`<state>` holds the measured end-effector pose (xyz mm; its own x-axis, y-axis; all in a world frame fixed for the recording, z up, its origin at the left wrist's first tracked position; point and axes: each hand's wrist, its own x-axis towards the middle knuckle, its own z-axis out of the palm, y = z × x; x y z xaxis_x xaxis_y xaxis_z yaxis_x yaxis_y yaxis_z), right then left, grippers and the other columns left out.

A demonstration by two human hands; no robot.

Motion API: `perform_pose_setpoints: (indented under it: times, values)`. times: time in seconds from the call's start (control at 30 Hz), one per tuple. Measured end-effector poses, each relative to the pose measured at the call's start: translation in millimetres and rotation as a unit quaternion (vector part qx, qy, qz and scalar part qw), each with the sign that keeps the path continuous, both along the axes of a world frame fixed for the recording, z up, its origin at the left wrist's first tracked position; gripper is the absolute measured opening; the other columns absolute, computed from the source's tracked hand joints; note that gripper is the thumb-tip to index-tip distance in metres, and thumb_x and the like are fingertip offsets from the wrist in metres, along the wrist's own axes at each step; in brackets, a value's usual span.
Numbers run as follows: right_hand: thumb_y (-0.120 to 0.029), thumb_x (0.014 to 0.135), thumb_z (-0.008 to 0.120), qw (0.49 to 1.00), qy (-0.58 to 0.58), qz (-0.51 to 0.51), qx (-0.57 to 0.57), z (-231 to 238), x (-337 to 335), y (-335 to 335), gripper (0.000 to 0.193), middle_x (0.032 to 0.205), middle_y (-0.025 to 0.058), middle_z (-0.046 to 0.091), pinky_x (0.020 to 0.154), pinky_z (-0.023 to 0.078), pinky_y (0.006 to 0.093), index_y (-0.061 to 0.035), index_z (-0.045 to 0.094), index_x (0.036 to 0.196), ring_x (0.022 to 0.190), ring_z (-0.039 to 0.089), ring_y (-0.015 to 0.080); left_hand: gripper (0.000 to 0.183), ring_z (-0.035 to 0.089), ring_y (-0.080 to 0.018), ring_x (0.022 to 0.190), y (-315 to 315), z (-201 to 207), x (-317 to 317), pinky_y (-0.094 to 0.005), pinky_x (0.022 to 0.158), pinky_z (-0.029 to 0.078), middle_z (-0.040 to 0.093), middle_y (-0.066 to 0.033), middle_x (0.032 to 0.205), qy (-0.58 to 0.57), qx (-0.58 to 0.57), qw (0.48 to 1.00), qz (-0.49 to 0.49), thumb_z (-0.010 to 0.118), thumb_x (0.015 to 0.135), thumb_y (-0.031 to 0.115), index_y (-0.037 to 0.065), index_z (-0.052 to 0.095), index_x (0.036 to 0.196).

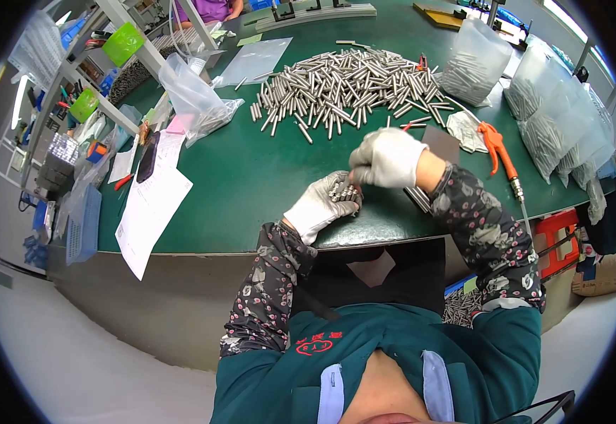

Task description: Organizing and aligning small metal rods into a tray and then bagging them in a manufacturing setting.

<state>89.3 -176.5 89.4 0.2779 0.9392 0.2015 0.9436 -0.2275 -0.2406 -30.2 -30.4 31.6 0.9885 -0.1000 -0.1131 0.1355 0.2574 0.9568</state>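
Head view: two gloved hands meet over a bunch of steel pins point(345, 193) near the green table's point(251, 198) front edge.
Counting clock hours from the left hand point(315, 210), which is half closed and cradles that bunch with the pin ends showing, the right hand point(387, 160) sits just beside it at 1 to 2 o'clock, fingers curled in (whether they pinch a pin, I cannot tell). The big loose heap of pins point(350, 88) spreads at 12 o'clock, well apart from the left hand; a few more pins point(419, 199) lie at 3 o'clock, by the right forearm. An orange air gun point(495, 145) rests at 2 o'clock, short of clear bags of pins point(545, 141); paper sheets point(154, 212) lie at 9 o'clock, beside a dark phone point(147, 157).
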Motion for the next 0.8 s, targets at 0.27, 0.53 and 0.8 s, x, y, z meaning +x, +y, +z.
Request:
perform_pose_setpoints:
  times: [0.27,0.53,0.8]
  values:
    - [-0.035,0.077,0.061,0.997,0.011,-0.074,-0.023,2.4,8.9,-13.0,0.025,0.076,0.0125,0.065,0.067,0.048,0.0393,-0.0103,0.068,0.081,0.074,0.062,0.0304,0.033,0.056,-0.0101,0.077,0.6,-5.2,2.6,-0.0225,0.071,0.047,0.057,-0.0036,0.088,-0.002,0.037,0.999,-0.007,0.061,0.076,-0.010,0.002,0.049,0.104]
    - [-0.036,0.078,0.059,0.997,0.006,-0.076,-0.017,-3.0,8.5,-11.3,0.026,0.077,0.0122,0.065,0.069,0.048,0.0394,-0.0119,0.068,0.083,0.075,0.062,0.0304,0.039,0.056,-0.0116,0.080,0.1,-5.0,4.0,-0.0233,0.071,0.047,0.056,-0.0038,0.087,-0.014,0.023,1.000,-0.004,0.062,0.076,-0.010,0.003,0.046,0.109]
    - [-0.030,0.076,0.064,0.999,0.035,-0.032,0.022,-6.2,-5.7,-6.7,0.022,0.070,0.0128,0.062,0.066,0.047,0.0388,-0.0074,0.067,0.079,0.072,0.060,0.0298,0.034,0.056,-0.0098,0.078,-0.1,-6.0,0.3,-0.0223,0.071,0.047,0.057,-0.0026,0.085,0.001,-0.013,1.000,0.025,0.061,0.076,-0.009,0.003,0.049,0.105]
